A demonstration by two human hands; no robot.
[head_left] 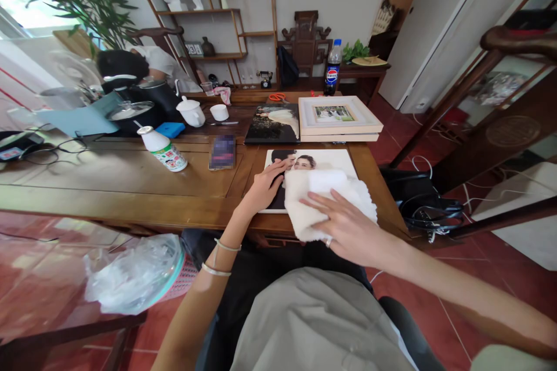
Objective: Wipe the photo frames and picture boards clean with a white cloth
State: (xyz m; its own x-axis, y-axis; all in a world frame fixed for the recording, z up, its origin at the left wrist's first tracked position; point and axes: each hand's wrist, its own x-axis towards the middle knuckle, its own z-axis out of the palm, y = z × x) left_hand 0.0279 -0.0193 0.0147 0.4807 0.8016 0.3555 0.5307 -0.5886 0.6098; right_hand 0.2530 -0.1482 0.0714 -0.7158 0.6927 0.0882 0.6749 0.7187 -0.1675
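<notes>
A large photo print [324, 157] lies flat on the wooden table [130, 185] in front of me. My left hand [264, 184] rests flat on its left edge, fingers stretched out, holding it down. A white cloth [322, 194] covers the lower right part of the print. My right hand [346, 226] presses flat on the cloth with fingers spread; a ring shows on one finger. Bracelets sit on my left wrist.
A white picture frame [339, 119] and a dark photo board [273, 123] lie behind the print. A phone [222, 152], a small white bottle [163, 149], a teapot [191, 111], a cup [219, 112] and a cola bottle [333, 68] stand on the table. A black bag [418, 200] sits at the right; a bin [139, 269] stands at the left.
</notes>
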